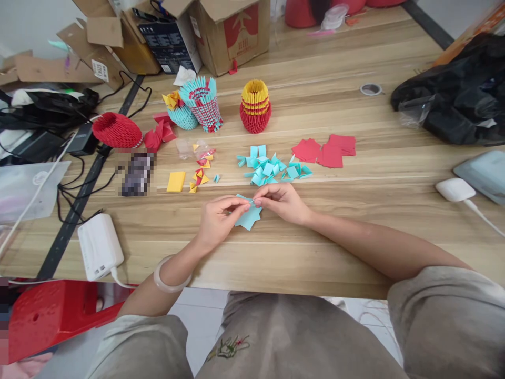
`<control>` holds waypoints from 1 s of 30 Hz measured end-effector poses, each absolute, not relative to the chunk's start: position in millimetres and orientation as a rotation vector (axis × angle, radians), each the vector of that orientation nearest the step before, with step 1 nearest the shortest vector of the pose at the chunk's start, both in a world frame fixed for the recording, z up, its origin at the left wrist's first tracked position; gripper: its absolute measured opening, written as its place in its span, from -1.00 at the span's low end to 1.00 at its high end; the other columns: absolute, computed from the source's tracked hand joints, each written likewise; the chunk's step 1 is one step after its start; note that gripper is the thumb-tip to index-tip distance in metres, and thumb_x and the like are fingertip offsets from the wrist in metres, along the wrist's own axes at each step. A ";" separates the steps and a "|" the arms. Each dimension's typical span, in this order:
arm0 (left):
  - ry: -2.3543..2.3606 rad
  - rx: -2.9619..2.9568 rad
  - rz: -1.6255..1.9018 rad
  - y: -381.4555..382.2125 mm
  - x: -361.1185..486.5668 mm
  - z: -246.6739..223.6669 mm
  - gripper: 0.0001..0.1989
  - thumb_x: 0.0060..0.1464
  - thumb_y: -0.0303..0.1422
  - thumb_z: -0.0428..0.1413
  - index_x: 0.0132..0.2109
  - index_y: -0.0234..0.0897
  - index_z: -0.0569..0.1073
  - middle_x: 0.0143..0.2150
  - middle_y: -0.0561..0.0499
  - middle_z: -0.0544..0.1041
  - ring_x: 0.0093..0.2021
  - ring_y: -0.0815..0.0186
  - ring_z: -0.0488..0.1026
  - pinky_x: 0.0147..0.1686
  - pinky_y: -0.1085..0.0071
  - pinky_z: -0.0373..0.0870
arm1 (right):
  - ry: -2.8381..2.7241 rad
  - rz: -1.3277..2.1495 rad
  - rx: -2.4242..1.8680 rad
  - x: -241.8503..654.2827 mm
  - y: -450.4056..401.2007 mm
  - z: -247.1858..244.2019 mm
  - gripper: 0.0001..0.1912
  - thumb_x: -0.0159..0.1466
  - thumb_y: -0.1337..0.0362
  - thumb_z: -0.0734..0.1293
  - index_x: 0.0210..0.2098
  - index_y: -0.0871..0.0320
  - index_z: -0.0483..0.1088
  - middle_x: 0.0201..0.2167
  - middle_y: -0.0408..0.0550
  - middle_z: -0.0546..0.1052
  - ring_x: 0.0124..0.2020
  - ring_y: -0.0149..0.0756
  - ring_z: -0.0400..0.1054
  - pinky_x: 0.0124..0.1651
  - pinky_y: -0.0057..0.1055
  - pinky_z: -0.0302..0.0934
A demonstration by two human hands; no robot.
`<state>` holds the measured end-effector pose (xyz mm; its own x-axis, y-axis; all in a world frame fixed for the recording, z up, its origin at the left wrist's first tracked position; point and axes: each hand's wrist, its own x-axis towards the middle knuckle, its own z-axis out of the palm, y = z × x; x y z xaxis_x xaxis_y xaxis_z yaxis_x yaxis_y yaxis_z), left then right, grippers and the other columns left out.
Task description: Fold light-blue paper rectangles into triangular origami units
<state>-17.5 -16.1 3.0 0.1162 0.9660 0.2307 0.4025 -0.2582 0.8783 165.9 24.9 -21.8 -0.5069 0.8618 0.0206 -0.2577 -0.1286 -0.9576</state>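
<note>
Both hands meet over a small stack of light blue paper [249,217] near the table's front edge. My left hand [223,216] pinches a small piece of light blue paper between thumb and fingers. From the other side, my right hand [282,202] is closed on the same piece, which is mostly hidden by the fingertips. Just beyond the hands lies a loose pile of folded light blue pieces [265,168]. Red paper sheets [331,152] are to the right of the pile. A yellow paper stack [175,181] and small yellow and red folded pieces [200,177] lie to the left.
Behind stand a red and yellow paper vase [255,108], a blue and red one [205,105] and a red one [116,130]. Cardboard boxes [236,37] line the back. A white power bank [100,246] is front left, a white charger [455,189] right, a tape roll [371,89] back right.
</note>
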 end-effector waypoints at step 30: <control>1.186 1.788 1.193 -9.8 -18.8 6.6 -0.90 -0.09 -0.42 0.30 -0.32 -0.21 0.63 -0.35 0.00 0.63 -0.37 0.37 0.55 -0.39 0.54 0.53 | -1.226 1.774 -0.708 167.0 32.6 -26.7 -0.85 0.01 0.33 0.50 -0.38 0.12 0.60 -0.50 -0.17 0.61 -0.49 -0.51 0.44 -0.33 -0.53 0.38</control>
